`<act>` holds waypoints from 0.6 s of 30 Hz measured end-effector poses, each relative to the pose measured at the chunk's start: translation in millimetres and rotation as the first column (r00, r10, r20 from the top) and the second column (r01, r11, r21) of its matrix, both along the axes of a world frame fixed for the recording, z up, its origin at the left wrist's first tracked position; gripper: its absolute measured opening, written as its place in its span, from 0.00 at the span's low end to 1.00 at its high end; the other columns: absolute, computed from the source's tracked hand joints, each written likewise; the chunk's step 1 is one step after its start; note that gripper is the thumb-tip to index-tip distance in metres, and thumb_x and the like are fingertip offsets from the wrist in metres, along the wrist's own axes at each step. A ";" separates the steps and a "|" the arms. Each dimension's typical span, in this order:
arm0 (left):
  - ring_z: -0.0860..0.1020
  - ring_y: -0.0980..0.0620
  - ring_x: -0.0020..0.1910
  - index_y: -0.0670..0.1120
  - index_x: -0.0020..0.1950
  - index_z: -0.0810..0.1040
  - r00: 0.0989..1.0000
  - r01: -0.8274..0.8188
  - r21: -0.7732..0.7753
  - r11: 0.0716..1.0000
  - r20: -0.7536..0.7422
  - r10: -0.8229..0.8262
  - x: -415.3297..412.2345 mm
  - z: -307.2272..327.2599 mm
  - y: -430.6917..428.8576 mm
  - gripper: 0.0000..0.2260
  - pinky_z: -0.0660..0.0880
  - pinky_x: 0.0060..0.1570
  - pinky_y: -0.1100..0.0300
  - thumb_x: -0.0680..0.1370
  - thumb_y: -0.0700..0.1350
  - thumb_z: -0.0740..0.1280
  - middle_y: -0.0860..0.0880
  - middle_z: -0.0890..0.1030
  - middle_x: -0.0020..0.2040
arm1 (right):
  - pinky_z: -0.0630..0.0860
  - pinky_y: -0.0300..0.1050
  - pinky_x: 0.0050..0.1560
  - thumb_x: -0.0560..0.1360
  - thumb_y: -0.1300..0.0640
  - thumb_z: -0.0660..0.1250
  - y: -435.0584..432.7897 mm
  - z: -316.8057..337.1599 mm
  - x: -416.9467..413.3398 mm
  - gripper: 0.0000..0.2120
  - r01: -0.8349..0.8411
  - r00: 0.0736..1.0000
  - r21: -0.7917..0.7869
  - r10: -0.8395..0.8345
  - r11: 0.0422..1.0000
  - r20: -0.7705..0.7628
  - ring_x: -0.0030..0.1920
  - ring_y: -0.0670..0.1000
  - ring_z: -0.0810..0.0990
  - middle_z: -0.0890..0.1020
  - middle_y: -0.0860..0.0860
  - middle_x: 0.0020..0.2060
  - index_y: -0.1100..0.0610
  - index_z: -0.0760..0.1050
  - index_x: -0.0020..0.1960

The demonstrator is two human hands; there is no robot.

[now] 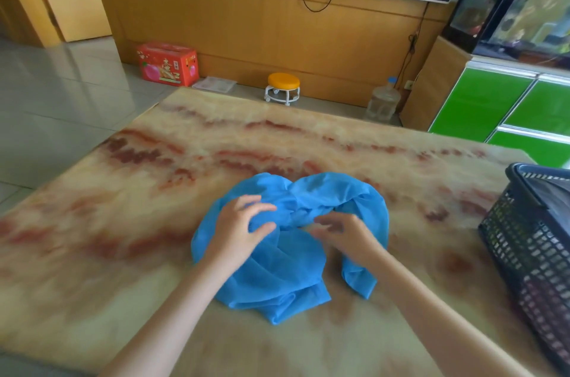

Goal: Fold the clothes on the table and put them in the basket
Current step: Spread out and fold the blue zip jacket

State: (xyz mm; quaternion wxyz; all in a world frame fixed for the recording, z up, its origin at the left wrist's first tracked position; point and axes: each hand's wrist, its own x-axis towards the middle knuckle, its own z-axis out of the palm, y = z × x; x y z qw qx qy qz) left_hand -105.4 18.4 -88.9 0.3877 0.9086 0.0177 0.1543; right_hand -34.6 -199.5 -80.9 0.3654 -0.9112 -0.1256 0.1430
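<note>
The blue cloth [287, 253] lies crumpled by the table's [108, 222] near edge. The left hand [237, 228] and right hand [345, 233] hover over it, fingers spread, gripping nothing. Grabbing bunched layers would likely fold creases in.

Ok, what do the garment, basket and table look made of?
Garment: thin, matte blue fabric, perhaps non-woven synthetic; it crumples in soft, slightly see-through folds. Basket: dark plastic, likely; moulded lattice walls. Table: smooth marble-look top, cream with red veins; real stone or print, cannot tell.
</note>
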 end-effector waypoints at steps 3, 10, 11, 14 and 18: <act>0.58 0.51 0.73 0.60 0.64 0.75 0.978 0.082 0.286 0.955 -0.207 -0.022 -6.8 -12.7 -13.5 0.26 0.50 0.72 0.52 0.68 0.66 0.65 0.53 0.66 0.71 | 0.72 0.41 0.50 0.68 0.51 0.75 4.3 -19.2 -25.2 0.15 -0.068 0.995 -0.111 0.076 0.991 0.063 0.48 0.46 0.76 0.78 0.42 0.44 0.51 0.80 0.54; 0.72 0.49 0.64 0.49 0.54 0.83 0.990 -0.118 -0.009 0.993 -0.080 0.117 -1.7 -10.3 5.6 0.20 0.63 0.65 0.57 0.70 0.59 0.62 0.47 0.76 0.61 | 0.67 0.30 0.36 0.70 0.62 0.67 -1.4 0.6 -70.5 0.14 -0.301 0.949 0.004 0.300 0.953 -0.099 0.30 0.40 0.71 0.75 0.40 0.26 0.44 0.71 0.34; 0.73 0.48 0.62 0.48 0.54 0.83 0.991 -0.131 0.020 0.991 -0.025 0.131 2.8 -5.6 4.6 0.18 0.65 0.63 0.57 0.71 0.57 0.64 0.48 0.77 0.59 | 0.67 0.29 0.36 0.70 0.62 0.66 -4.7 3.0 -76.1 0.14 -0.376 0.922 -0.056 0.368 0.925 -0.118 0.31 0.41 0.72 0.75 0.40 0.26 0.44 0.71 0.33; 0.72 0.48 0.62 0.49 0.60 0.79 0.996 -0.083 0.133 0.988 0.055 0.076 21.4 7.2 -10.0 0.15 0.65 0.63 0.57 0.74 0.49 0.71 0.50 0.77 0.60 | 0.69 0.30 0.36 0.71 0.61 0.71 -15.5 8.4 -73.0 0.08 -0.264 0.954 0.035 0.266 0.964 -0.137 0.30 0.39 0.74 0.78 0.38 0.27 0.50 0.78 0.35; 0.66 0.51 0.70 0.52 0.68 0.73 0.998 0.029 0.240 0.970 -0.066 -0.013 53.0 8.6 -34.8 0.22 0.59 0.69 0.56 0.74 0.51 0.70 0.51 0.71 0.69 | 0.70 0.33 0.41 0.71 0.56 0.73 -30.8 13.2 -36.4 0.05 0.179 0.980 0.205 -0.193 0.962 0.050 0.40 0.38 0.79 0.82 0.39 0.39 0.46 0.81 0.44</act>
